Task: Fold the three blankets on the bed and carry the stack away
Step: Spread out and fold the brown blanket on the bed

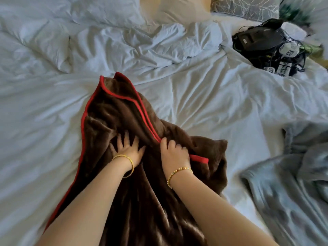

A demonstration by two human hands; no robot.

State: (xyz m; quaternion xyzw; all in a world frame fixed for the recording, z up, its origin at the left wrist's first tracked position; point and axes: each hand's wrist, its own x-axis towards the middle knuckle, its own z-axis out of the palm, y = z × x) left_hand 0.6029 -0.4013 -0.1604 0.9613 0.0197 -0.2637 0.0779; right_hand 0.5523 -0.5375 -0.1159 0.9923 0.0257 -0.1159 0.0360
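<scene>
A grey blanket [291, 174] lies rumpled right of her hands, black gear [266, 45] beyond. The brown blanket [124, 112] sprawls on the bed [44, 121]; left hand [127, 148] presses flat, right hand [174, 153] grips its red hem [198, 158].

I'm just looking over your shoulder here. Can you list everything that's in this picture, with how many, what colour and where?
brown blanket: one, dark brown with red trim, crumpled at the centre of the bed
grey blanket: one, grey, rumpled at the right edge
white duvet: one, white, wrinkled, covering the bed
pillows: a cream one and a grey patterned one visible at the top
black device with cables: a tangled pile, black with white tags, upper right
left hand: one, gold bangle on the wrist, fingers spread flat on the brown blanket
right hand: one, beaded bracelet on the wrist, gripping the blanket's red trim
</scene>
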